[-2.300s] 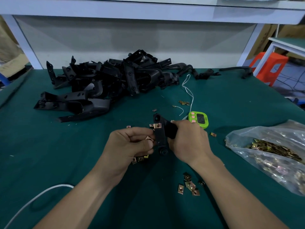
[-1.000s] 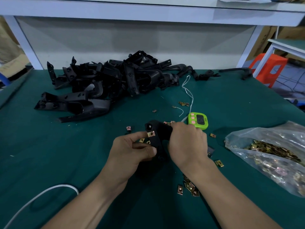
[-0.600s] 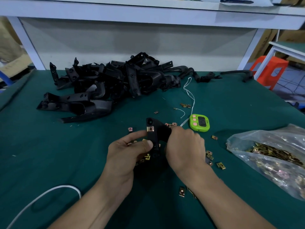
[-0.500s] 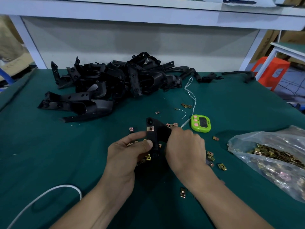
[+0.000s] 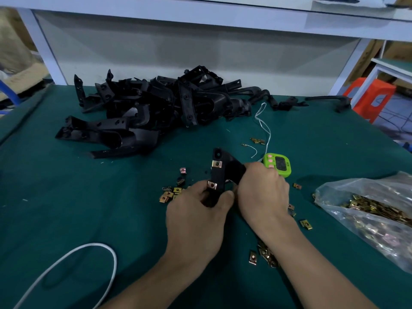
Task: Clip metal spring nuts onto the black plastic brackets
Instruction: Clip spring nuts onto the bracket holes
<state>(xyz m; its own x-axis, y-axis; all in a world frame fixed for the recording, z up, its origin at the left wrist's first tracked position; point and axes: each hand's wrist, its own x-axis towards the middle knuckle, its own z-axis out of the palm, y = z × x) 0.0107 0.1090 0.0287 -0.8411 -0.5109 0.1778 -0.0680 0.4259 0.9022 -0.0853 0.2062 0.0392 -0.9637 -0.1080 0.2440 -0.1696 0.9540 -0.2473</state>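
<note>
A matte black plastic bracket (image 5: 225,172), angular with a round hole at its far tip, is held upright above the middle of the dark green cloth-covered table (image 5: 66,208). The left hand (image 5: 196,217) curls round its near end, thumb and fingers wrapped on the flat strip. The right hand (image 5: 263,192) grips the thicker arm that branches to the right. Two small square metal spring nuts are clipped on the strip's left edge: the upper nut (image 5: 217,163) just below the hole, the lower nut (image 5: 212,185) right at the left fingertips. Both look coppery and shiny.

Loose brass-coloured spring nuts (image 5: 169,194) lie scattered on the cloth left of the hands, and more (image 5: 265,256) lie near the right forearm. A crinkled clear plastic bag of nuts (image 5: 379,210) sits at the right. A tangled pile of black plastic brackets (image 5: 151,108) fills the far left. A lime-green rounded timer (image 5: 277,164) lies just beyond the right hand. A smooth white cord (image 5: 89,253) loops at the near left.
</note>
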